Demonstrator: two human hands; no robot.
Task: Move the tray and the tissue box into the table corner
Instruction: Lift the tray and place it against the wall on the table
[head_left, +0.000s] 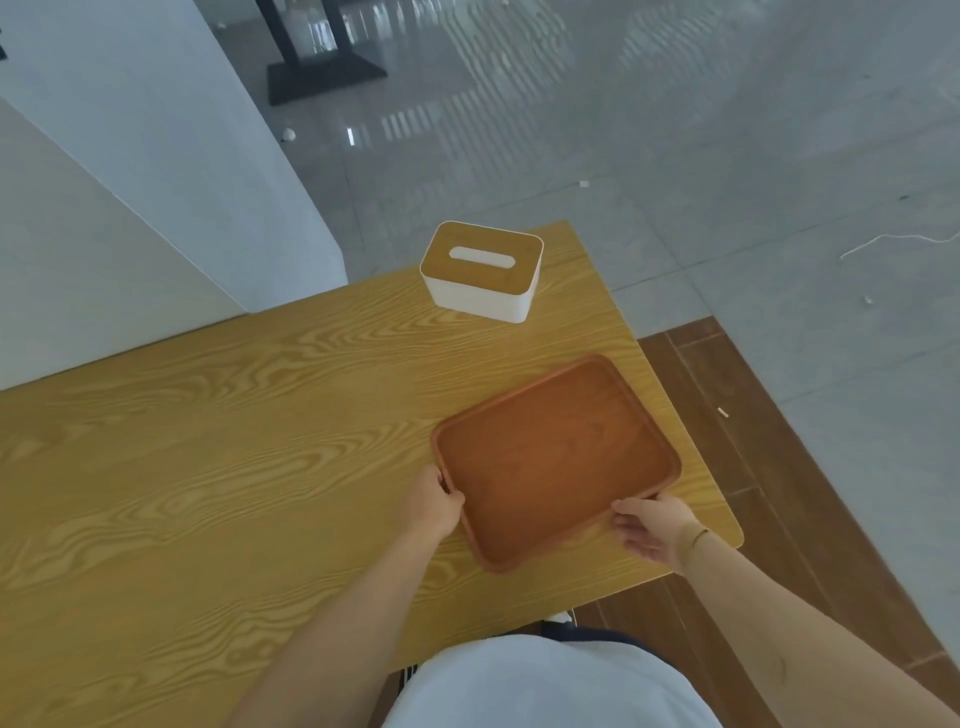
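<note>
A brown wooden tray (556, 457) lies flat and turned at an angle on the yellow wood-grain table (208, 441), near the right edge. My left hand (434, 501) grips the tray's left rim, thumb over the edge. My right hand (652, 527) holds the near right rim, fingers curled on it. A white tissue box (480, 270) with a wooden lid and a white slot stands at the far right corner of the table, apart from the tray.
The table's right edge and rounded near corner (732, 535) are close to the tray. A white wall (130, 171) borders the table's far left side. Grey tiled floor (727, 156) and brown floorboards (779, 519) lie beyond the table.
</note>
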